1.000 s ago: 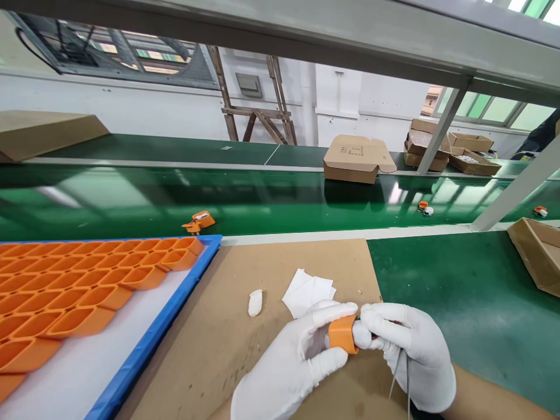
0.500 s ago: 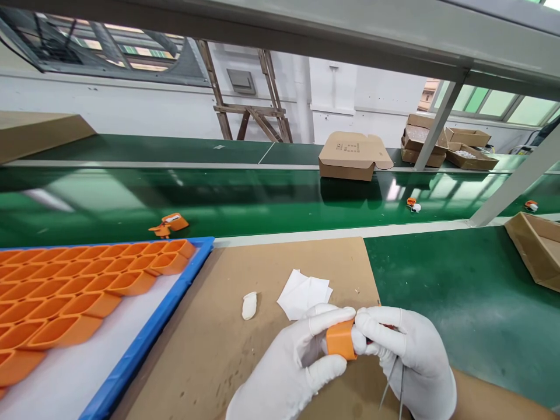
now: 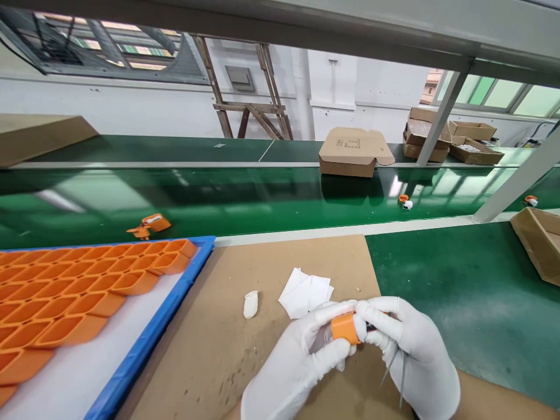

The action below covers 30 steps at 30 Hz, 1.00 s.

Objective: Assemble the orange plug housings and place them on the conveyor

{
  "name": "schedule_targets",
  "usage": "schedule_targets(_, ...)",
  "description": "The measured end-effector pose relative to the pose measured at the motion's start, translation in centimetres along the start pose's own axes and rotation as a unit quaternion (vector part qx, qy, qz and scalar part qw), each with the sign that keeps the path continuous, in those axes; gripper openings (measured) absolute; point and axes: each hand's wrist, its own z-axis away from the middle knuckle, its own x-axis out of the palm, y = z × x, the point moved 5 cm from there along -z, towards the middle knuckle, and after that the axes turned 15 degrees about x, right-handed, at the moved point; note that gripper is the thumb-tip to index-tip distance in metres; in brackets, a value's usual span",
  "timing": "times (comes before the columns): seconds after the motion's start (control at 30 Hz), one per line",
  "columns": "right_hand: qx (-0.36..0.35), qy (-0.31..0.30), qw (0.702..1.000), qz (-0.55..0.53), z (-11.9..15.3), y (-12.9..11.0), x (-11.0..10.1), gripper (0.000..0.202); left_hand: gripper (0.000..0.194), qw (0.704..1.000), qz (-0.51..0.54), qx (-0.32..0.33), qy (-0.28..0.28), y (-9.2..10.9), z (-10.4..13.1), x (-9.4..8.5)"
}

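Observation:
White gloves cover both hands, which meet over the brown board (image 3: 227, 291). My left hand (image 3: 301, 356) is closed round an orange sleeve-like part (image 3: 345, 328), thumb below and fingers above. A white piece shows at the sleeve's right end. At that end, my right hand (image 3: 409, 344) pinches a small dark and red part, mostly hidden by the fingers. Metal tweezers (image 3: 396, 370) hang from my right palm, tips pointing down. Behind the hands lie white paper sheets (image 3: 306, 293). A small white finger-shaped piece (image 3: 251, 304) rests to their left.
A blue-edged tray (image 3: 149, 332) of orange sleeves (image 3: 83, 304) stands at the left. Orange and white parts (image 3: 156, 221) lie on the green belt (image 3: 245, 204). Beyond it is a cardboard box (image 3: 354, 153). An open carton (image 3: 537, 242) stands at the right, near a metal post (image 3: 516, 172).
The orange sleeve has tilted and shifted slightly right and up, with my left hand. Parts on the belt have moved left. Both hands keep their hold.

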Motion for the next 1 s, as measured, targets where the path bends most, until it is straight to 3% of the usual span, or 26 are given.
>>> schedule_targets(0.17, -0.092, 0.061, 0.994, -0.003, 0.3, -1.2, -1.6, 0.013, 0.047, 0.989, -0.098, 0.028, 0.108, -0.2, 0.1, -1.6)
schedule_targets(0.27, -0.047, 0.024, 0.997, 0.054, 0.2, -0.4, -1.1, 0.017, 0.039, 0.959, -0.168, 0.108, 0.201, 1.0, 0.7, -1.9)
schedule_targets(0.33, 0.001, -0.004, 0.997, 0.082, 0.1, 0.5, -0.3, 0.018, 0.034, 0.935, -0.226, 0.152, 0.226, 1.8, 1.2, -1.4)
schedule_targets(0.4, 0.022, -0.020, 0.995, 0.095, 0.2, 1.1, 0.4, 0.017, 0.031, 0.924, -0.264, 0.171, 0.218, 2.1, 1.4, -0.7)
schedule_targets(0.5, 0.037, -0.026, 0.993, 0.106, 0.6, 1.7, 1.0, 0.017, 0.033, 0.930, -0.258, 0.169, 0.199, 1.6, 1.5, 0.1)
schedule_targets(0.73, 0.056, -0.024, 0.995, 0.083, 0.8, 1.5, 1.2, 0.015, 0.032, 0.950, -0.197, 0.131, 0.204, 0.7, 1.2, -0.1)
schedule_targets(0.87, -0.006, -0.021, 0.998, 0.064, 0.7, 0.4, 0.5, 0.015, 0.039, 0.981, -0.052, 0.093, 0.160, 1.2, 0.6, -0.7)
schedule_targets(1.0, -0.091, 0.030, 0.995, 0.022, 0.4, -0.2, -1.1, 0.020, 0.036, 0.985, -0.019, 0.097, 0.141, 1.9, 0.3, -1.8)
